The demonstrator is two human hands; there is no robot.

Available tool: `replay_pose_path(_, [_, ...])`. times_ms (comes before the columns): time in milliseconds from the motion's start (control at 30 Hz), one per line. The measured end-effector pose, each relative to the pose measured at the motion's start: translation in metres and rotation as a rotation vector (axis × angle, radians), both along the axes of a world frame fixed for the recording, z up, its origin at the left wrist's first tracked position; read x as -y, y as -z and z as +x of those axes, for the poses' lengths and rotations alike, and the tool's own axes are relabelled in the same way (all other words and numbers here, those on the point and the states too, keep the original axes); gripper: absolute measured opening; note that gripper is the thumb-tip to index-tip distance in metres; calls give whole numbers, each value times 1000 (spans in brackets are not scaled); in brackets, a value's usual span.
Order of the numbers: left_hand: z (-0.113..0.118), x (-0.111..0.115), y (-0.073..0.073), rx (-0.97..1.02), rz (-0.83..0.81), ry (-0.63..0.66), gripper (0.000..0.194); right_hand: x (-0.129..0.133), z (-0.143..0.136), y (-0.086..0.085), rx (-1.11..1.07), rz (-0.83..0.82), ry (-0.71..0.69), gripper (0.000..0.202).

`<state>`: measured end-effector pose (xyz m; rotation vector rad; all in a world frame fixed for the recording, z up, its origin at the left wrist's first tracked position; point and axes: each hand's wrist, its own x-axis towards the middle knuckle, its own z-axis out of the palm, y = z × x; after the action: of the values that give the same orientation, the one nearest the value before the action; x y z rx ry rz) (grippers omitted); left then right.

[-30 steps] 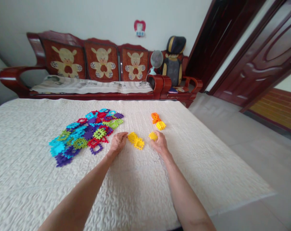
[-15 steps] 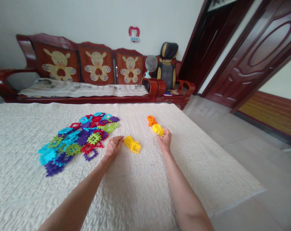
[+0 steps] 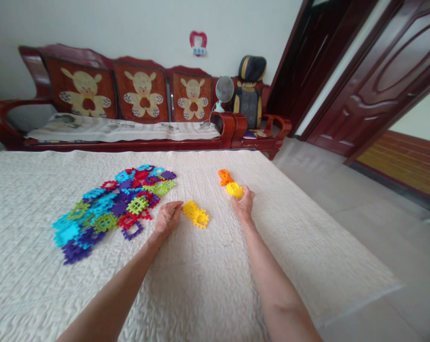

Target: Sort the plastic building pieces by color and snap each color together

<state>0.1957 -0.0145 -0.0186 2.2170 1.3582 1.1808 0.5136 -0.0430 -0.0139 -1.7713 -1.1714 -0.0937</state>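
My right hand (image 3: 244, 203) is closed on a yellow interlocking block (image 3: 234, 190) with notched edges, just in front of orange interlocking blocks (image 3: 225, 177) on the cloth. Two more yellow interlocking blocks (image 3: 196, 214) lie together between my hands. My left hand (image 3: 168, 218) rests on the cloth with its fingers curled together, the tips right at the left edge of those yellow blocks. Whether the fingertips grip anything cannot be made out. To the left of that hand spreads a heap of blue, purple, red and green interlocking blocks (image 3: 119, 208).
A cream quilted cloth (image 3: 208, 285) covers the table, whose right edge slants toward the tiled floor. Behind it stand a wooden sofa (image 3: 136, 145) with bear cushions, a small fan (image 3: 224, 89) and a chair with a massage cushion (image 3: 248, 105).
The view has shifted slightly. Both hands hold nearly the same positions, and the yellow block stays in my right hand beside the orange ones.
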Motion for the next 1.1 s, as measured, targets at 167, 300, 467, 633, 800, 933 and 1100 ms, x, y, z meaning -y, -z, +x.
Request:
replay_pose_path(167, [0,0,1,1,17,10,27,-2,0,2,11,1,6,59])
replay_pose_path(300, [0,0,2,-2,22,-1,27,-2,-2,3,4,-13,22,59])
replay_pose_path(467, [1,1,4,-10,20,-24,28,0,-2,0,19,-7,19,59])
replay_pose_path(633, [2,1,4,3,7,-27,28,6,-10,-11,65,120,-26,49])
replay_pose_path(800, [3,1,-3,1,-48,-10,30,16,-52,-28,115,61,-437,22])
replay_pose_path(933, [3,1,-5,-13,-61,-9,29,34,-89,-36,202,-103,-750,27])
replay_pose_path(1100, [3,1,-3,-17,-51,-15,28,55,-106,-37,323,-201,-819,51])
